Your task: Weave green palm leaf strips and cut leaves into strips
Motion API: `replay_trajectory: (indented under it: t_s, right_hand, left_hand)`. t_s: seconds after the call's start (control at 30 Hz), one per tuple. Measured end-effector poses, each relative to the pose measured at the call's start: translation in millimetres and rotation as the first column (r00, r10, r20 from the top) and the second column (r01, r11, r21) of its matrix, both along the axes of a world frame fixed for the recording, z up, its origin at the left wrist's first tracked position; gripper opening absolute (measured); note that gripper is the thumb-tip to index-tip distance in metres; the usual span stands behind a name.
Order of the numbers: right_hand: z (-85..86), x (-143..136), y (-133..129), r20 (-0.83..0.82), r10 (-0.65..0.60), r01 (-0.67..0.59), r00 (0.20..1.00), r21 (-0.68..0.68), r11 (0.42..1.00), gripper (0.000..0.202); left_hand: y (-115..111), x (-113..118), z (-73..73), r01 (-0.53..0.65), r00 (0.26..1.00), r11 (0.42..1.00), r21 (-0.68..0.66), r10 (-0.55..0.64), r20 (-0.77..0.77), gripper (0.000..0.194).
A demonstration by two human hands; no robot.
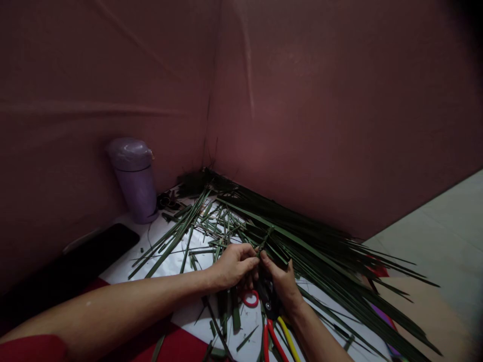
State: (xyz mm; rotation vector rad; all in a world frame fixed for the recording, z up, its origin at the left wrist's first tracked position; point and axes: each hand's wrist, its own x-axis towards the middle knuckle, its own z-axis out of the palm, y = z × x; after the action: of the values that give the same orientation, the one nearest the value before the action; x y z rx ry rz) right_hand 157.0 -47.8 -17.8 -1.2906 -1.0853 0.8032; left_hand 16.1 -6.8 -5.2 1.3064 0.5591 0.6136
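Note:
My left hand is closed, thumb and forefinger pinching a small piece of green palm leaf that sticks up between the hands. My right hand meets it from the other side, its thumb pressed to the same piece; its other fingers are mostly hidden. Just below the hands lie pliers with a dark head and red and yellow handles. Beside them is a red ring-shaped handle, its other end hidden. Cut leaf strips are scattered on the white sheet around both hands.
Long green leaves are heaped along the right wall. A lilac tumbler with a plastic-covered top stands at the back left. Near it lies a black flat object. Reddish-brown walls meet in a corner behind; red cloth shows in front.

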Motion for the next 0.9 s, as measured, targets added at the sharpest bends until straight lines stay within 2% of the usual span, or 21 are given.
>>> replay_trajectory:
  t_s: [0.23,0.47,0.7,0.77,0.83,0.9]
  right_hand:
    - [-7.9,3.3,-2.1,0.015,-0.024,0.024,1.0,0.008,1.0,0.019]
    - [-6.9,2.5,4.1,-0.067,-0.008,0.009,0.998,0.01,1.0,0.024]
    - [-3.1,0.2,4.5,-0.114,0.077,-0.079,0.991,-0.011,0.997,0.027]
    - [-2.3,0.9,4.7,-0.03,0.129,-0.129,0.991,-0.013,0.992,0.028]
    - [-2.2,1.5,5.9,0.11,0.144,-0.148,0.983,0.029,0.989,0.026]
    - [-2.6,1.4,7.5,0.23,0.125,-0.146,0.965,0.077,0.986,0.021]
  left_hand:
    - [-0.4,0.3,-0.1,-0.008,1.0,1.0,0.024,0.009,-0.024,0.018]
    - [-3.4,-0.3,-0.3,-0.016,0.995,0.997,0.07,0.023,-0.092,0.013]
    - [-3.2,-0.2,-1.7,-0.043,0.99,0.993,0.112,0.057,-0.128,0.014]
    - [-1.2,-0.9,-3.2,-0.12,0.975,0.968,0.22,0.157,-0.156,0.013]
    - [0.4,-2.1,-4.3,-0.196,0.944,0.903,0.382,0.279,-0.177,0.012]
    - [1.0,-3.4,-4.8,-0.21,0.92,0.835,0.508,0.345,-0.186,0.009]
